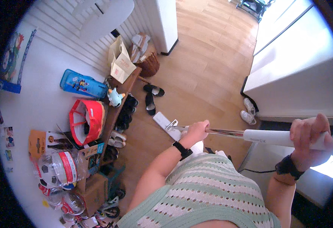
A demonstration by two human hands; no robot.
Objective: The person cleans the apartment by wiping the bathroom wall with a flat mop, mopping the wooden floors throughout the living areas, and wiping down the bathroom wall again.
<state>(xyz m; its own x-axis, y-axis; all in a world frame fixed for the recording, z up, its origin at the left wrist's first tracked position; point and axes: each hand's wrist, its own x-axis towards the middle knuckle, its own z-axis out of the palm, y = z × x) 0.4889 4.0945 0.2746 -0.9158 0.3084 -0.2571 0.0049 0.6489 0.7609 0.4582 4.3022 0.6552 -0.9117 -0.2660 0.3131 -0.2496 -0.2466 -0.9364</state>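
Observation:
A mop (269,136) with a white and metal pole stretches across the view in front of me. My right hand (311,139) is closed around the white upper end of the pole, at the right. Lower on the pole, near the flat head, my left hand (196,131) grips it. The flat white mop head (163,122) is tilted, left of my left hand; part of it is hidden behind that hand and arm. Whether the head touches the floor, I cannot tell. Both wrists carry dark bands.
A wooden shoe bench (129,81) along the left wall holds a paper bag (122,67), a blue case (82,84), a plush toy (115,97) and a red bag (93,122). Black slippers (150,103) lie on the wooden floor; white sneakers (248,112) stand by the right wall. A cardboard box (93,193) is lower left.

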